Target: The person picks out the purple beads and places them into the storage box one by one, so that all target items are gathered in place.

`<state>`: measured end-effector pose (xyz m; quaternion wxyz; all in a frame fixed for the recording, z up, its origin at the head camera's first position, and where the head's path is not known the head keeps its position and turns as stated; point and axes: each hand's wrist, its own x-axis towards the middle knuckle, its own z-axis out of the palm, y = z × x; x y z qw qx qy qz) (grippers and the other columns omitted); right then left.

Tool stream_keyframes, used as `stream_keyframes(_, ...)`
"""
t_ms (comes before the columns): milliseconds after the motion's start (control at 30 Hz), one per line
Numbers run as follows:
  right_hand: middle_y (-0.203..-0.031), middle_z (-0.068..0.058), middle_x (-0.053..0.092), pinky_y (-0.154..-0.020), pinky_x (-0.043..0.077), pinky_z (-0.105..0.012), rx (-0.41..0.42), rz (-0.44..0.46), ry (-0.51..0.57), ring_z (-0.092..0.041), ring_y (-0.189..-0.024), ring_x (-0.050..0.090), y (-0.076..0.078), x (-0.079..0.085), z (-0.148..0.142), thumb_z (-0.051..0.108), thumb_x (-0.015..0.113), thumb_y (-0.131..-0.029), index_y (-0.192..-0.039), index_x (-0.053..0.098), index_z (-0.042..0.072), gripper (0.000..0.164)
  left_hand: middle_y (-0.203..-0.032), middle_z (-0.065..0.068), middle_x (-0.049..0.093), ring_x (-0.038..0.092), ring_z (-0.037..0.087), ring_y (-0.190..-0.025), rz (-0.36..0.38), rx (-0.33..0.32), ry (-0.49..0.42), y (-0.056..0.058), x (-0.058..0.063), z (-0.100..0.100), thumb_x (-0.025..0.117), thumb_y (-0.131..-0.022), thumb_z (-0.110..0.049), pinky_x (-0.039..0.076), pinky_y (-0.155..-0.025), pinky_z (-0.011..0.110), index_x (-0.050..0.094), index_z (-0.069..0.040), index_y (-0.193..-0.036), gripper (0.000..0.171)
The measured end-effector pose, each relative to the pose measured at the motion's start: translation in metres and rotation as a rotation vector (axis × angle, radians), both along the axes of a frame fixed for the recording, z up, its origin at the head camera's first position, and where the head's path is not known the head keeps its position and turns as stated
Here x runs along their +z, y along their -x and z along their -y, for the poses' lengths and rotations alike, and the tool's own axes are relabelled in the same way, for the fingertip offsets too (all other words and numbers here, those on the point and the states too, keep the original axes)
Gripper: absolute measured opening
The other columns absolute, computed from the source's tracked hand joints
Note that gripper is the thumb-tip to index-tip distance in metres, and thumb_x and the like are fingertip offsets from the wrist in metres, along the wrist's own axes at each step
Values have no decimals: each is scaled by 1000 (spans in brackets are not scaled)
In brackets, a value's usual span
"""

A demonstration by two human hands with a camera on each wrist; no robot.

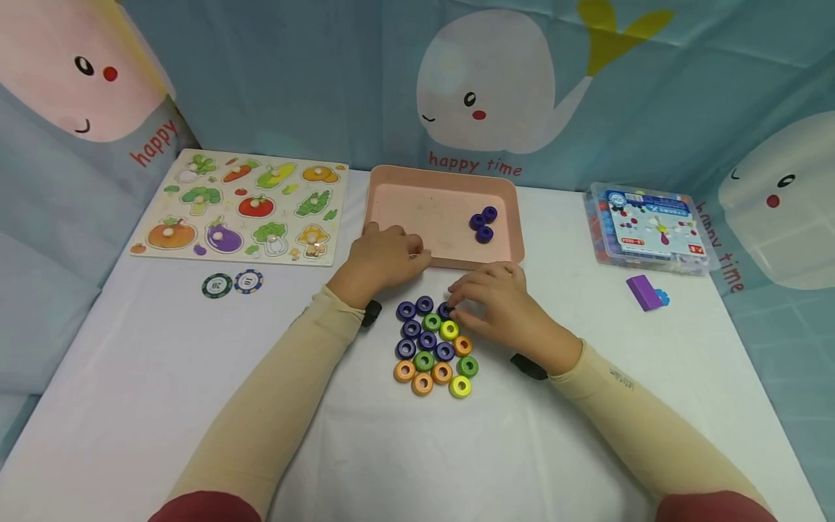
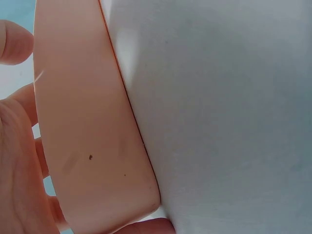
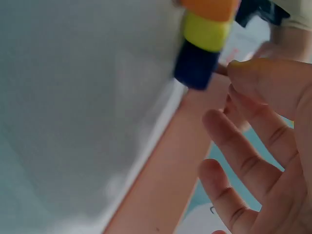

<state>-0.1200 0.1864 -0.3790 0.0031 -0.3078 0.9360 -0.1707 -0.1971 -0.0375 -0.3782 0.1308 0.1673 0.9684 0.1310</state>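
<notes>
Several small rings in dark blue, green [image 1: 424, 361], yellow [image 1: 460, 386] and orange [image 1: 422, 383] lie close together flat on the white table. My right hand [image 1: 489, 301] hovers at the far right of this cluster. Its thumb and fingers are spread beside a dark blue ring [image 1: 446, 311]; in the right wrist view that blue ring [image 3: 196, 66] sits apart from the palm. My left hand [image 1: 385, 257] rests over the near left corner of a pink tray [image 1: 417, 203], fingers loosely bent over its rim. The tray holds three dark blue rings [image 1: 484, 234].
A vegetable puzzle board [image 1: 241, 206] lies at the back left, with two poker chips [image 1: 217, 286] before it. At the back right stand a clear plastic box [image 1: 652, 228] and a purple block [image 1: 644, 293]. A whale-print curtain [image 1: 365, 87] rises behind the table.
</notes>
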Motion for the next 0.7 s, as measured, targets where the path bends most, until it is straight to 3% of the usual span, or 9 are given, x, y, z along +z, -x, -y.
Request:
stream_keyframes(367,-111,15,71,-105,19,-54,15,27,-9,-15,-115,48,-1,-11,2,24,78,-86,-98,74,31,15,-127,5,61,45,34,-105,8,1,-3,0,1,0,39,-96,-55,49,-84,53,66,-26,-125,49)
stream_keyframes(700,-105,15,71,-105,20,-53,24,24,-14,-14,-111,50,2,-8,5,26,79,-84,-97,73,30,14,-127,5,61,45,33,-106,5,13,-17,0,1,1,40,-95,-55,49,-84,54,67,-26,-125,49)
